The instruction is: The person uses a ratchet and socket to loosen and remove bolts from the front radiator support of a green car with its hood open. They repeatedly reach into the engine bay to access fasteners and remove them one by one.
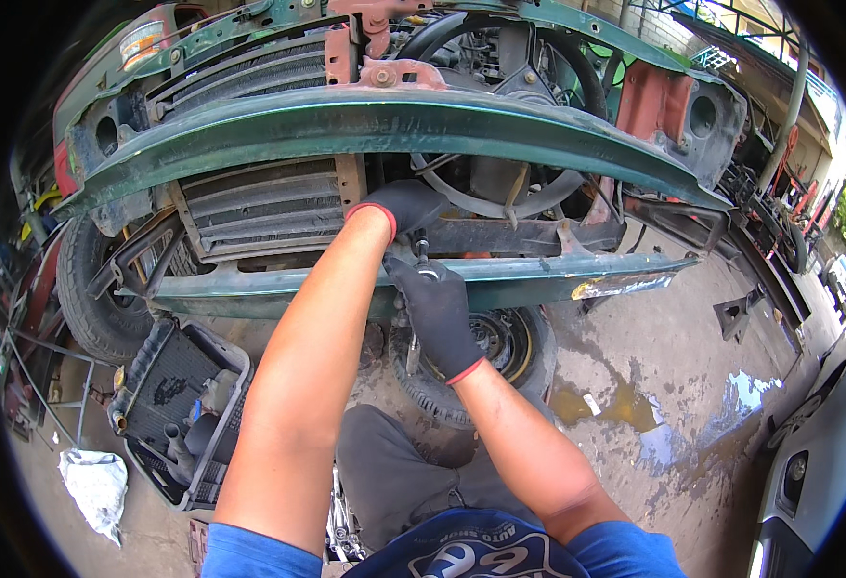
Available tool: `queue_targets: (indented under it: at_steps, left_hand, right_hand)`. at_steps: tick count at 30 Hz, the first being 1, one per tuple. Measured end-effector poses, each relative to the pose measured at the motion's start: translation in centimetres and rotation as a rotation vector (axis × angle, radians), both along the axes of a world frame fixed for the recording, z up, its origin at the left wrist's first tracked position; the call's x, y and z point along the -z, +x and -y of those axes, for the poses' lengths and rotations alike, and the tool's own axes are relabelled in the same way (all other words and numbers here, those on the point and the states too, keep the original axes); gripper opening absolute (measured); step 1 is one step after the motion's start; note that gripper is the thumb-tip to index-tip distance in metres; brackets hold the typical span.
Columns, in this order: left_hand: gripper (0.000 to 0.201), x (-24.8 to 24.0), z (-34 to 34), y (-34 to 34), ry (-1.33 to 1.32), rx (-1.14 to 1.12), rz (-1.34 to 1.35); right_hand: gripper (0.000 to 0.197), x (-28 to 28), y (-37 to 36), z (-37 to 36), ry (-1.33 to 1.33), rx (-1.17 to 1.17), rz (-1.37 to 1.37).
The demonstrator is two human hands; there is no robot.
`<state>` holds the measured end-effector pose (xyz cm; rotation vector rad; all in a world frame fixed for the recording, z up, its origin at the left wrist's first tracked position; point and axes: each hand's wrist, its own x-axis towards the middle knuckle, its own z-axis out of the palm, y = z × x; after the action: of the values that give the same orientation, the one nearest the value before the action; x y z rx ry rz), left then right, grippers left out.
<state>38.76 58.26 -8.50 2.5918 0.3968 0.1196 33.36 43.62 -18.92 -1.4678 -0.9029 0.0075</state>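
Stained concrete floor (577, 337) spreads beneath the stripped front end of a vehicle, whose lower green crossbar (519, 279) runs across the middle of the view. Above that crossbar stretches a longer upper green crossbar (394, 125); between the two sit a slatted radiator panel (269, 207) to the left and a dark round fan shroud (538, 197) to the right. Just in front of the lower crossbar, around its middle, is a metal socket wrench (423, 252), its upper end rising slightly past the bar's top edge and its handle hanging below. The right hand (439, 313), in a black glove with a red cuff, is curled around the wrench against the bar's face. The left hand (408, 204), gloved alike, is bent over the tool's top, just above the bar; its fingertips are hidden, so I cannot tell whether they pinch anything. Below the crossbar, a wheel with a black tyre (423, 390) lies flat on the floor. Below its left end stands a black plastic crate (235, 361) of parts, with a white sack (95, 491) farther down. Below its right end, liquid puddles (625, 409) shine, and a pale car (798, 482) stands well apart, farther right.
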Motion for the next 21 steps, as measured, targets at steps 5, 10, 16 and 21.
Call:
queue_targets:
  at_steps: [5,10,16,21]
  left_hand:
    - [0.053,0.8,-0.9,1.1,-0.002,0.028,0.006]
    - [0.05,1.1,-1.2,1.6,-0.101,0.032,0.017]
    - [0.051,0.7,-0.4,0.6,-0.028,0.057,0.056]
    - [0.042,0.1,1.2,-2.0,0.2,0.202,0.096]
  right_hand:
    - [0.011,0.0,0.6,0.0,-0.078,0.095,0.317]
    - [0.004,-0.9,1.2,0.9,-0.243,0.28,0.832]
    - [0.005,-1.4,1.0,1.2,-0.341,0.297,0.865]
    - [0.006,-1.2,0.8,1.0,-0.201,0.138,0.336]
